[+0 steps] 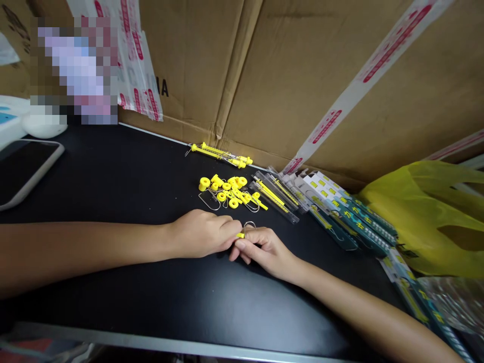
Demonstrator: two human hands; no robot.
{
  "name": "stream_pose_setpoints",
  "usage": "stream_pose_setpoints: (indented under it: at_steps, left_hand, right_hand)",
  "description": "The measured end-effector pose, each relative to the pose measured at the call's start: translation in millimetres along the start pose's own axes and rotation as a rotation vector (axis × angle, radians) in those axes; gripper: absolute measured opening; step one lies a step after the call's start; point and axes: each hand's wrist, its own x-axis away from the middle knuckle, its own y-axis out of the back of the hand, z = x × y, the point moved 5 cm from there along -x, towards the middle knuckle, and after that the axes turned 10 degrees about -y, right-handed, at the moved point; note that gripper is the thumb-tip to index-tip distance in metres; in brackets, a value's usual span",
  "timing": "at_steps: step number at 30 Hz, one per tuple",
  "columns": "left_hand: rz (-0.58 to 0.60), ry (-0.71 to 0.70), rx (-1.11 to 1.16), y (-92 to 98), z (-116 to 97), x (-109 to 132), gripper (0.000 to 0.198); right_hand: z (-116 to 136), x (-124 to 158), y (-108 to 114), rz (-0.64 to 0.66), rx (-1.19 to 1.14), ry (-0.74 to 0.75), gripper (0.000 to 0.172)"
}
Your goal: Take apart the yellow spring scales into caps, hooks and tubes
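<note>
My left hand [207, 233] is closed, its fingertips meeting those of my right hand [264, 249] above the black table [181, 302]. Between them shows a small yellow part [240, 235] with a curved metal hook [249, 224] rising from it. The right thumb and fingers pinch this piece, and the left fingers press on its other side. Just beyond the hands lies a pile of yellow plastic pieces [233, 203] with metal hooks and springs. Farther back, several yellow rods with metal wires [212, 151] lie near the cardboard.
Clear tubes with yellow strips [270, 194] lie right of the pile, beside printed packages [340, 206]. A yellow plastic bag [423, 212] is at the right. A phone [26, 169] lies left. Cardboard [302, 65] stands behind.
</note>
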Motion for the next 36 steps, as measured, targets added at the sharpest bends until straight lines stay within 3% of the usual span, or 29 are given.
stream_pose_setpoints:
  at_steps: [6, 12, 16, 22, 32, 36]
  left_hand:
    - [-0.024, -0.031, -0.167, 9.1, 0, -3, 0.019]
    - [0.058, -0.032, -0.222, 14.4, -3, -7, 0.007]
    - [0.099, -0.004, -0.182, 16.7, -5, -8, 0.006]
    - [0.106, 0.002, -0.201, 16.8, -5, -8, 0.006]
    - [0.077, 0.038, -0.181, 16.7, -3, -8, 0.012]
    - [0.083, 0.043, -0.175, 19.0, -2, -9, 0.015]
  right_hand:
    - [8, 2, 5, -0.086, 0.107, 0.074, 0.034]
    - [2, 6, 4, -0.009, -0.124, -0.134, 0.041]
    - [2, 8, 0, 0.02, -0.219, -0.182, 0.046]
    - [11, 9, 4, -0.102, -0.005, -0.079, 0.037]
    - [11, 9, 6, -0.138, 0.099, 0.023, 0.031]
    - [6, 9, 4, -0.088, -0.056, -0.088, 0.039]
